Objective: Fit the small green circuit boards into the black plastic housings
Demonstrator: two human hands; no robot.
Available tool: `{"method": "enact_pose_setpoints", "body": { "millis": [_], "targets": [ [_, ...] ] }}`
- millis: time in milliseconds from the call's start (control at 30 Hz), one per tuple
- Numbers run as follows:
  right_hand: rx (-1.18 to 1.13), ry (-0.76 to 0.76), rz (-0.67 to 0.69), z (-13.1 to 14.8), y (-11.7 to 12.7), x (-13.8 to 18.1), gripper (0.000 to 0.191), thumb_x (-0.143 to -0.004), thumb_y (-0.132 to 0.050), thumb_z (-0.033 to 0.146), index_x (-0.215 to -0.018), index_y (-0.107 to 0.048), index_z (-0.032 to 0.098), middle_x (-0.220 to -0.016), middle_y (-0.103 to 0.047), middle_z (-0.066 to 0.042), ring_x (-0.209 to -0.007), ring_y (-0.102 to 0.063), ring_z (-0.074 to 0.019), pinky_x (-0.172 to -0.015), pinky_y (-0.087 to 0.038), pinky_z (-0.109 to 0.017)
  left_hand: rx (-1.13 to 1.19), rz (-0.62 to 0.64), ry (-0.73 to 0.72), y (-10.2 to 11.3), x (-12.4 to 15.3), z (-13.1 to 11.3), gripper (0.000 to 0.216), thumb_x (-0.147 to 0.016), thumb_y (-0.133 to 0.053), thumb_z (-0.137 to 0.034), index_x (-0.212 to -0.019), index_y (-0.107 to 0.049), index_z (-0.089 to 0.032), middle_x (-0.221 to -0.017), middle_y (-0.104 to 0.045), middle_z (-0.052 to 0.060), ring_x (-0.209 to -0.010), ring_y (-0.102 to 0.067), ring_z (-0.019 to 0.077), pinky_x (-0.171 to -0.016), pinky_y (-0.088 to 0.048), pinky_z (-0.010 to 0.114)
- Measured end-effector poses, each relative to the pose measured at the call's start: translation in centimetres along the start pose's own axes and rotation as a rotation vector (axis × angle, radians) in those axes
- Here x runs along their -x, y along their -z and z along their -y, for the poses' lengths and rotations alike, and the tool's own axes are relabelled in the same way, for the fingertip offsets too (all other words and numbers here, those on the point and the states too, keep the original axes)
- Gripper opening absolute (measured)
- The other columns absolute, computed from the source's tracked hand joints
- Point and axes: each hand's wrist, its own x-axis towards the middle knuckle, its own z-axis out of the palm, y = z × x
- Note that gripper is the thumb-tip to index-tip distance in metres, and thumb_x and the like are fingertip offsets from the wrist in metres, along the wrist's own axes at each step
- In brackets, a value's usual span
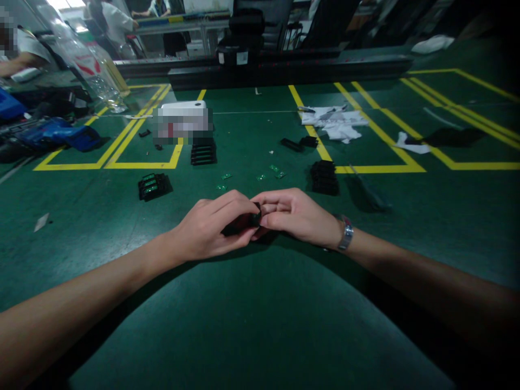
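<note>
Between my fingertips, just above the green table (260, 303), is a small black plastic part (257, 215); the fingers cover most of it. My left hand (221, 222) is closed around its left side. From the right, my right hand (288, 214) pinches the same part with thumb and fingers. Several small green circuit boards (260, 177) lie just beyond the hands. To the left sits a group of black housings with green boards in them (152, 186). Stacked black parts (324, 177) stand to the right, and another row of black parts (203, 151) lies farther back.
A white box (182, 111), partly blurred, lies beyond the left row. Clear plastic bottles (95, 70) and a blue tool (60, 132) are at the far left. Crumpled white paper (337, 122) lies back right. A long black bar (284, 73) crosses the far edge; people sit beyond.
</note>
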Motion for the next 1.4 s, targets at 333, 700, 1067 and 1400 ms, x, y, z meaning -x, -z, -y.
{"method": "enact_pose_setpoints", "body": {
  "millis": [333,700,1067,1400],
  "targets": [
    [-0.030,0.005,0.000,-0.2,0.1,0.0,0.029,-0.074,-0.071,0.010,-0.103,-0.073,0.012,-0.077,-0.073,-0.001,-0.071,-0.074,-0.0152,-0.074,-0.061,-0.027,-0.004,0.003,0.011,0.1,-0.1,0.0,0.029,-0.090,-0.067,-0.025,-0.116,-0.056,-0.016,-0.104,-0.068,0.007,-0.093,-0.065,0.0163,-0.074,-0.054,0.027],
    [-0.134,0.034,0.031,-0.9,0.3,-0.3,0.020,-0.088,-0.074,0.035,-0.097,-0.077,0.017,-0.088,-0.073,-0.006,-0.081,-0.073,-0.0175,-0.079,-0.064,-0.030,0.144,-0.009,0.083,0.4,-0.4,-0.2,0.029,-0.090,-0.067,-0.021,-0.116,-0.056,-0.016,-0.100,-0.063,0.006,-0.084,-0.059,0.0133,-0.072,-0.050,0.026],
    [-0.042,0.038,-0.014,-0.5,-0.3,-0.2,0.032,-0.084,-0.076,0.047,-0.086,-0.070,0.016,-0.078,-0.070,-0.002,-0.070,-0.072,-0.0134,-0.068,-0.061,-0.024,0.221,0.052,0.164,0.1,-0.1,0.3,0.033,-0.091,-0.071,-0.031,-0.116,-0.055,-0.018,-0.094,-0.057,0.002,-0.072,-0.053,0.0101,-0.061,-0.045,0.023],
    [0.023,0.056,-0.050,-0.8,-0.7,-0.4,0.036,-0.084,-0.075,0.051,-0.086,-0.065,0.017,-0.084,-0.069,-0.001,-0.076,-0.071,-0.0144,-0.078,-0.062,-0.030,0.241,0.127,0.276,0.2,-0.2,0.0,0.022,-0.095,-0.062,-0.032,-0.110,-0.054,-0.018,-0.094,-0.056,0.003,-0.070,-0.051,0.0106,-0.061,-0.044,0.024]
  ]
}}
